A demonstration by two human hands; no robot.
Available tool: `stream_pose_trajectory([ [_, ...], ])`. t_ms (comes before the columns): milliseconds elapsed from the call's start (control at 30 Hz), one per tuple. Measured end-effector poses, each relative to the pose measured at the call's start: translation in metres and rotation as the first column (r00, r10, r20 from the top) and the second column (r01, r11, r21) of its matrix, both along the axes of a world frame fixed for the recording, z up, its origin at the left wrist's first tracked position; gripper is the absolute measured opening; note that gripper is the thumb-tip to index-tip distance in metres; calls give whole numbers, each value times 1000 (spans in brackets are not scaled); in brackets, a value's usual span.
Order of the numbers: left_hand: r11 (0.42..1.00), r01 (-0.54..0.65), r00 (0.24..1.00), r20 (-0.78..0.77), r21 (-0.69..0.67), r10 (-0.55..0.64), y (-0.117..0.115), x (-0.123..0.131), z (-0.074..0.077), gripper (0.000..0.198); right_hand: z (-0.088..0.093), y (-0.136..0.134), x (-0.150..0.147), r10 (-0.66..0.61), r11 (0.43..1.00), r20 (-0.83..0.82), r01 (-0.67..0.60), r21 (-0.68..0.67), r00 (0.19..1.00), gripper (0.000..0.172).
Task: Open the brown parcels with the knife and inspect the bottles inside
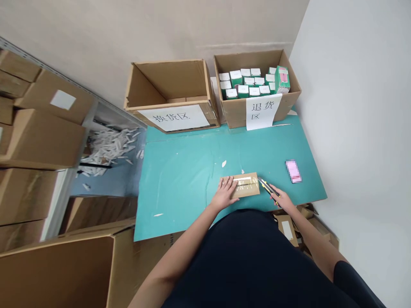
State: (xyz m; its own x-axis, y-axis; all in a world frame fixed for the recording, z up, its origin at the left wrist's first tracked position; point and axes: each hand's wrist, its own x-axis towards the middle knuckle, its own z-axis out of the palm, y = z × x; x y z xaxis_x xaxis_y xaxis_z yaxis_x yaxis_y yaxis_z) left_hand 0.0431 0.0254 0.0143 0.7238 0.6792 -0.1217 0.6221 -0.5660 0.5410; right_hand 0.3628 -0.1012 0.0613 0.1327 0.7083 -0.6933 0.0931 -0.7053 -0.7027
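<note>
A small flat cardboard parcel (248,188) with shiny tape along its top lies near the front edge of the green tabletop (180,171). My left hand (224,193) rests on the parcel's left end with its fingers spread flat. To the right, my right hand (282,200) is closed around a black and yellow utility knife (270,189). The knife's tip points up and left, close to the parcel's right edge; whether it touches is too small to tell.
An open carton (173,112) with a paper sign and another carton (233,113) of green-and-white boxes stand at the back. A blurred pink phone-like item (293,171) lies right. Stacked cartons (45,137) fill the left; a large open box (123,265) stands front left.
</note>
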Motion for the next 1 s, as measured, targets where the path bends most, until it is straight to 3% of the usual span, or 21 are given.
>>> stream_pose_trajectory([
  [367, 994, -102, 994, 34, -39, 104, -9, 5, -5, 77, -3, -1, 11, 113, 994, 4, -113, -8, 994, 70],
  [733, 995, -98, 995, 13, -37, 98, -7, 5, -5, 78, -5, -14, 6, 128, 992, -15, -128, -19, 992, 74],
  [1000, 996, -81, 997, 6, -47, 82, -7, 4, -4, 80, 4, 2, 24, 218, 976, 50, -218, 6, 975, 66],
])
